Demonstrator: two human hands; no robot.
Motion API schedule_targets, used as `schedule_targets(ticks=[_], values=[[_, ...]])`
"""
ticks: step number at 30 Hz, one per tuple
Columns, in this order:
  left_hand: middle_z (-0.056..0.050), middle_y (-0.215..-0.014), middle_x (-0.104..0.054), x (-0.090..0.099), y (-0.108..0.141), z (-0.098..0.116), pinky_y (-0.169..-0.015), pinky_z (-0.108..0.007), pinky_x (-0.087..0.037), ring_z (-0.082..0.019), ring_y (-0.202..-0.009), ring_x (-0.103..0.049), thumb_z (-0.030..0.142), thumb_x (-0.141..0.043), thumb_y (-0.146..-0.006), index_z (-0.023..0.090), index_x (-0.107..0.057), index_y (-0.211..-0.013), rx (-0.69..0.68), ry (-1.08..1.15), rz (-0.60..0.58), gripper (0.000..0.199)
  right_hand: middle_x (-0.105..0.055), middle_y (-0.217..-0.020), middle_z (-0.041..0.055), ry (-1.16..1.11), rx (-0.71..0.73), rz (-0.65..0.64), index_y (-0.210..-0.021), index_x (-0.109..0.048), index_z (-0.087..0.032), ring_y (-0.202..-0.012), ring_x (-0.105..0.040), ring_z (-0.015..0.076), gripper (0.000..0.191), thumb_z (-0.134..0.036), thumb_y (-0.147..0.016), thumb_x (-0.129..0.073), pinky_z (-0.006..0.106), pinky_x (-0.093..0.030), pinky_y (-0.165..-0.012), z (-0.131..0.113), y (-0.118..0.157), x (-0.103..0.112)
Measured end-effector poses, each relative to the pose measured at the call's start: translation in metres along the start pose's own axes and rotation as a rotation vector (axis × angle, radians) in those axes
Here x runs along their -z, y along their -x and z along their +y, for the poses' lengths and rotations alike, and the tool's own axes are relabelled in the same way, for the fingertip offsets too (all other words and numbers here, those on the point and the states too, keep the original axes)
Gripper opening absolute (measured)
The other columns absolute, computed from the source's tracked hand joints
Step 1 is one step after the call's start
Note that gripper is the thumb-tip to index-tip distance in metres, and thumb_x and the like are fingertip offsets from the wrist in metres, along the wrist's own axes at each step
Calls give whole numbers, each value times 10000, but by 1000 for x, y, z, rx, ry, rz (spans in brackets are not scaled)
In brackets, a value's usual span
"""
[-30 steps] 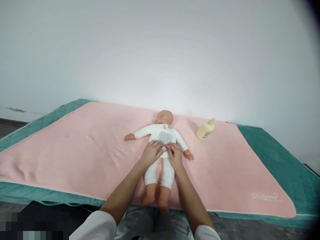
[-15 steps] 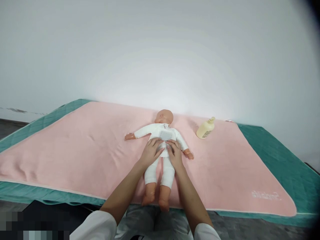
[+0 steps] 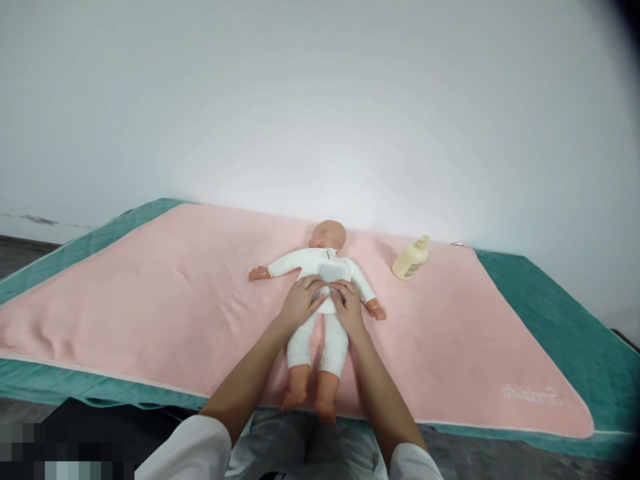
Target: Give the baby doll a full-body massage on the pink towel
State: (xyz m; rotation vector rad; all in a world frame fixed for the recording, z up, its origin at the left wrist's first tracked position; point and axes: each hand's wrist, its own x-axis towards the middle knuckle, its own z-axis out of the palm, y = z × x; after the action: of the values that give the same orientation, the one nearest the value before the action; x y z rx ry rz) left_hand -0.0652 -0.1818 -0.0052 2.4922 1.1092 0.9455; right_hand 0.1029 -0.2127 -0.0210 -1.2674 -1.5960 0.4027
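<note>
A baby doll with a white cloth body lies face down, its head turned to the left and its arms spread. A grey patch shows on its upper back. My left hand rests on the left side of the doll's lower back, fingers stretched out. On the other side lies my right hand, also with extended fingers, its fingertips close to those of the left. Both hands touch the doll's back without gripping it, and they cover part of its waist.
A pale yellow pump bottle stands to the right of the doll. Under both is a pink blanket, spread over a green padded cover. Behind the far edge rises a white wall.
Both hands stay on the doll's lower back with hardly any movement. The whole view has shifted very slightly.
</note>
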Motion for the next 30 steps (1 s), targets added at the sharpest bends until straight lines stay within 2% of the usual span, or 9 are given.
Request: schedule_targets(ticks=[7,11,17,24,30], values=[[-65,-1120,-612,13,-7,4,-1030,-461,-385,-211,-1100,-538,349,-427,-967,213,-635,-1103,-31,38,18,283,-662,-1021,63,-51,7,58,-975,-703,-233,-1019,-572,214,240,-282,-922,-474,395,-423,-956,-7,-3,3],[-71,-1133,-617,15,-20,3,-1000,-442,-410,-219,-1109,-535,326,-426,-963,211,-639,-1097,-58,63,38,277,-664,-1030,66,-17,32,86,-930,-699,-229,-1020,-562,222,227,-283,-911,-480,389,-417,-936,-5,-15,1],[-44,-984,-676,10,-45,-4,-915,-408,-445,-220,-990,-564,253,-434,-940,204,-651,-968,-72,69,46,224,-675,-835,44,54,66,30,-790,-677,-212,-864,-578,210,259,-254,-910,-451,373,-411,-853,2,-42,2],[-46,-974,-668,-1,-40,-13,-874,-379,-459,-203,-959,-569,203,-446,-930,198,-645,-942,-97,41,93,200,-689,-915,42,-18,60,65,-839,-685,-226,-934,-587,201,224,-243,-902,-471,361,-413,-881,12,-33,-3],[-39,-981,-665,-6,-40,-16,-880,-371,-460,-194,-958,-574,175,-460,-915,197,-642,-937,-85,49,83,185,-697,-893,39,-6,70,21,-830,-685,-217,-905,-602,195,234,-240,-910,-466,366,-394,-891,15,-35,-3]])
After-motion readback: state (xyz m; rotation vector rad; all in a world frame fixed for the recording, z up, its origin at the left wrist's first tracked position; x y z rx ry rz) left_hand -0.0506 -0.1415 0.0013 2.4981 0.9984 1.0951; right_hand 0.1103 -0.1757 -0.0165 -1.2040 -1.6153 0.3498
